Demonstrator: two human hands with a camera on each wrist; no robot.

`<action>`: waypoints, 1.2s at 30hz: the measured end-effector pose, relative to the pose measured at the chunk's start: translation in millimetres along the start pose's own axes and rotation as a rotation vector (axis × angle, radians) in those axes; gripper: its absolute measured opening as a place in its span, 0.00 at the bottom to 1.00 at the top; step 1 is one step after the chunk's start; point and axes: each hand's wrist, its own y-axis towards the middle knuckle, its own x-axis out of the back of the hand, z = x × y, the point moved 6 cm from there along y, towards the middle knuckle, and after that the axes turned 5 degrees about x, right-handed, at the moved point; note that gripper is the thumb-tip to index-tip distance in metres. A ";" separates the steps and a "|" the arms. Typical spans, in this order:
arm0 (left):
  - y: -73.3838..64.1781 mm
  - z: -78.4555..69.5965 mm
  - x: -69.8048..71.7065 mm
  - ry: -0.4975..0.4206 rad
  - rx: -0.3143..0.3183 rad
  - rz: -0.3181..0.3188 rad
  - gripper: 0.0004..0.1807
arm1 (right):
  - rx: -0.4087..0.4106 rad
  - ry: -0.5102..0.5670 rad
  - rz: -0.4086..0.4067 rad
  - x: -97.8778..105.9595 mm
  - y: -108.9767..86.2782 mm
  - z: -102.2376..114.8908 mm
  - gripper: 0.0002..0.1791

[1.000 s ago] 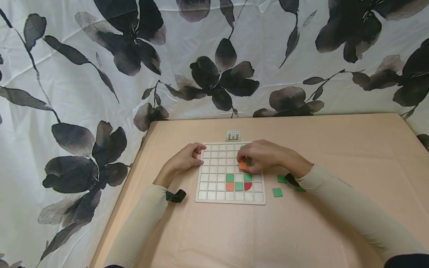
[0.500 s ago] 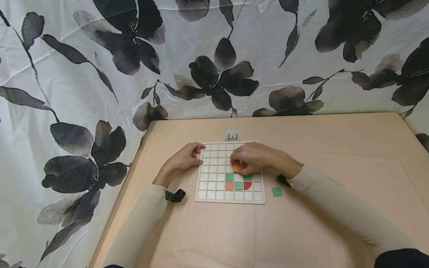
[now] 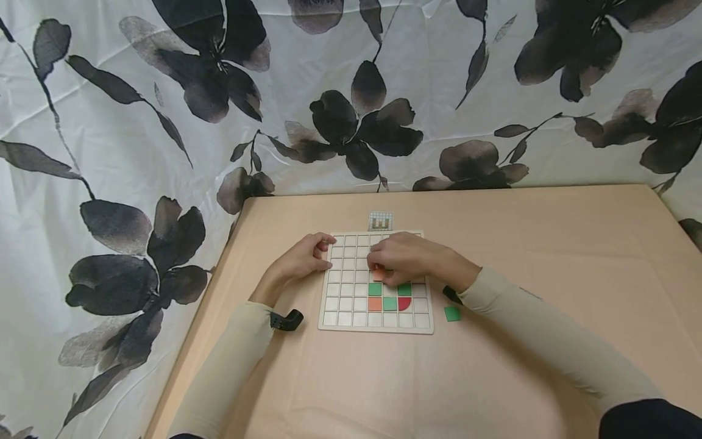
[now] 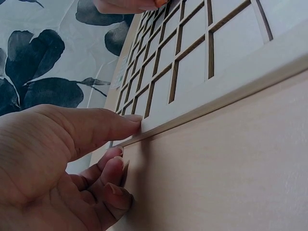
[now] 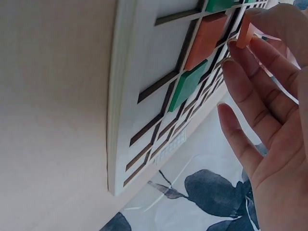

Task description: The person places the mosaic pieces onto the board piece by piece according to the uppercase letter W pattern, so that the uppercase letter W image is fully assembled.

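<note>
A white grid board (image 3: 375,331) lies on the table. My left hand (image 3: 304,256) grips its left edge, the thumb on the rim and the other fingers curled at its side in the left wrist view. Over the middle columns, my right hand (image 3: 408,259) pinches an orange square tile (image 5: 245,31) between thumb and fingers, slightly above the grid. Below that hand, cells hold green tiles (image 3: 375,289), an orange tile (image 3: 375,303) and a red rounded tile (image 3: 404,303). The right hand hides part of the upper right cells.
Just beyond the board lies a small printed card (image 3: 381,221) with a grid pattern. One loose green tile (image 3: 452,314) rests on the table (image 3: 521,244) to the board's right, near the right wrist. A floral cloth (image 3: 351,36) hangs behind the table.
My right hand has shifted left across the board with the orange tile. Its forearm now covers some loose green tiles seen before. My left hand stays at the board's edge.
</note>
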 end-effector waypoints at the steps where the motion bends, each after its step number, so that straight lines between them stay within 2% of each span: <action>1: 0.0 0.2 -0.1 0.003 0.001 0.000 0.29 | 0.001 -0.002 0.003 -0.2 0.9 0.3 0.04; 15: 0.3 2.5 0.5 -0.020 -0.010 0.004 0.29 | 0.029 0.023 0.002 -3.8 3.1 1.6 0.05; 26: 0.3 5.2 1.3 -0.029 -0.004 0.003 0.29 | -0.039 -0.013 0.015 -5.5 1.3 -1.5 0.07; 33: -0.2 3.0 0.1 -0.016 -0.005 0.003 0.29 | -0.023 -0.057 -0.024 -4.7 -9.0 -7.2 0.08; 36: -0.4 1.7 0.9 -0.003 -0.005 -0.001 0.29 | -0.053 -0.045 -0.042 -1.2 -19.0 -12.2 0.09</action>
